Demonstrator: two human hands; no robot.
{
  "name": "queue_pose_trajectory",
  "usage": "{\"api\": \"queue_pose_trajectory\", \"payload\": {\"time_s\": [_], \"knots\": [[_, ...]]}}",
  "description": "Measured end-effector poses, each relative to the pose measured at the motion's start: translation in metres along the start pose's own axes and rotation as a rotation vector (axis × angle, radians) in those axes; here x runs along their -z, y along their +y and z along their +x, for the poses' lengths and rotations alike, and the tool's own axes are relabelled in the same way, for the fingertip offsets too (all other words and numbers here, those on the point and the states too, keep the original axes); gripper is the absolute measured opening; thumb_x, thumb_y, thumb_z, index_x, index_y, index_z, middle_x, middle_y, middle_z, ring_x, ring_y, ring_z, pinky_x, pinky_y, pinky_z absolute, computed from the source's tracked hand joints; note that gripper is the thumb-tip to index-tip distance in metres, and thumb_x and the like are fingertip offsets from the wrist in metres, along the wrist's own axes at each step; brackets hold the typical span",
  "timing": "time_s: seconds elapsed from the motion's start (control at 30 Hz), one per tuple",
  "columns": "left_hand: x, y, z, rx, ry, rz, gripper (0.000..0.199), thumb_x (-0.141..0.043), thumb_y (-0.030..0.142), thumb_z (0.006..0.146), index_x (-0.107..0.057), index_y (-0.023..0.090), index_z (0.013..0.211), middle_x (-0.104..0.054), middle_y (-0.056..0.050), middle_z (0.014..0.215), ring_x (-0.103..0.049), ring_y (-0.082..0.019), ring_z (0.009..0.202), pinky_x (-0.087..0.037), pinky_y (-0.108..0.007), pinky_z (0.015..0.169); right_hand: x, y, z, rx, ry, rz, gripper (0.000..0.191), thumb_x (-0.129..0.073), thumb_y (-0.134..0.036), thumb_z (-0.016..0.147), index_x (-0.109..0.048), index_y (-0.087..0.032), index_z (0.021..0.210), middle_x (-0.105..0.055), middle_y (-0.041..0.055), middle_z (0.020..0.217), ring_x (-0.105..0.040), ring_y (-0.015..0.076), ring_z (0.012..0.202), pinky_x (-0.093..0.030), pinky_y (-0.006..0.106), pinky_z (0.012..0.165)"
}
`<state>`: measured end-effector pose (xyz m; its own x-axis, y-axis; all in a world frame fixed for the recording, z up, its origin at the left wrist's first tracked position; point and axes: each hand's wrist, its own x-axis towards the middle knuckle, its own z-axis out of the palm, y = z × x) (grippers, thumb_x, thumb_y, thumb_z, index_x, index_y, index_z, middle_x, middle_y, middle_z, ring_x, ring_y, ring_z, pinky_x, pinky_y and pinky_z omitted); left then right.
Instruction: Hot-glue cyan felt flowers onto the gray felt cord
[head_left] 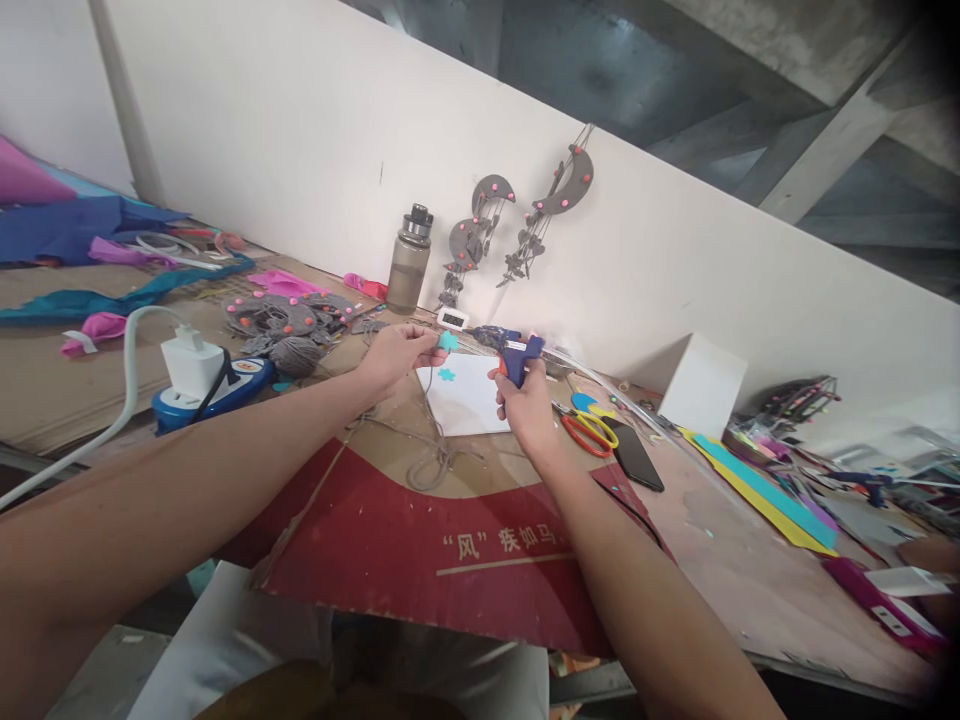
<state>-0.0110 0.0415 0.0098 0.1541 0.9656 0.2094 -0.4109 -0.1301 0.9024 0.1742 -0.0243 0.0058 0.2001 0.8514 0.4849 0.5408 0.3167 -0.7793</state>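
Observation:
My left hand [401,355] pinches a small turquoise flower cutout [448,341] between thumb and fingers, with grey yarn [427,455] hanging below the hand. In my right hand [529,400] is a dark blue glue gun [517,358], its nozzle pointing left toward the flower. A gap shows between the nozzle and the flower. Beneath both hands a white sheet [472,405] lies on the cardboard, and a second turquoise flower [447,375] rests on it.
Scissors [591,435] and a black phone [634,455] lie right of the sheet. A water bottle [409,262] stands by the wall. Left are a blue power strip [217,393] and a grey yarn pile [292,320]. Felt strips [765,490] lie right; another person's hand [930,550] shows at the edge.

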Motion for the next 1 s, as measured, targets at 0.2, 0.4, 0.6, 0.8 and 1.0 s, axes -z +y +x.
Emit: {"api": "queue_pose_trajectory", "payload": {"time_s": [0.2,0.4,0.6,0.8,1.0], "knots": [[-0.005,0.004,-0.005,0.048,-0.004,-0.043,0.01,-0.062,0.011,0.075,-0.058,0.014,0.066,-0.063,-0.002,0.062,-0.059,-0.009,0.057,-0.052,-0.027,0.069,0.009,0.035,0.019,-0.239,-0.066,-0.305,0.013,-0.054,-0.027,0.076,-0.05,-0.018,0.084,-0.065,0.0078,0.077,-0.062,0.0179,0.059,-0.049,0.031,0.053],[-0.006,0.001,-0.006,0.031,-0.037,0.008,0.008,-0.064,0.017,0.073,-0.059,0.015,0.067,-0.064,-0.003,0.066,-0.06,-0.011,0.061,-0.051,-0.027,0.067,0.015,0.048,0.017,-0.156,-0.037,-0.527,0.012,-0.06,-0.025,0.071,-0.051,-0.018,0.071,-0.064,0.0181,0.087,-0.061,0.0293,0.093,-0.043,0.042,0.083],[-0.008,0.004,-0.012,-0.295,0.036,0.435,0.003,-0.065,0.021,0.07,-0.065,0.018,0.068,-0.064,-0.003,0.078,-0.058,-0.016,0.078,-0.048,-0.028,0.073,0.004,0.007,0.001,0.217,0.097,-0.463,0.01,-0.049,-0.022,0.078,-0.05,-0.017,0.086,-0.057,0.0109,0.095,-0.053,0.0207,0.091,-0.042,0.036,0.084],[-0.011,0.012,-0.02,-0.617,0.068,0.71,0.007,-0.062,0.016,0.07,-0.066,0.021,0.068,-0.062,-0.004,0.086,-0.053,-0.019,0.094,-0.039,-0.028,0.089,-0.037,-0.028,-0.008,0.038,-0.061,0.191,0.018,-0.054,-0.027,0.075,-0.042,-0.021,0.086,-0.061,-0.0001,0.085,-0.058,0.0127,0.078,-0.045,0.028,0.075],[-0.011,0.011,-0.022,-0.635,0.027,0.797,0.01,-0.057,0.015,0.073,-0.065,0.02,0.073,-0.063,-0.002,0.078,-0.052,-0.015,0.072,-0.039,-0.025,0.073,-0.058,-0.045,-0.001,-0.265,-0.057,0.685,0.027,-0.053,-0.018,0.072,-0.034,-0.023,0.09,-0.057,-0.0077,0.068,-0.059,0.009,0.058,-0.048,0.025,0.062]]}}
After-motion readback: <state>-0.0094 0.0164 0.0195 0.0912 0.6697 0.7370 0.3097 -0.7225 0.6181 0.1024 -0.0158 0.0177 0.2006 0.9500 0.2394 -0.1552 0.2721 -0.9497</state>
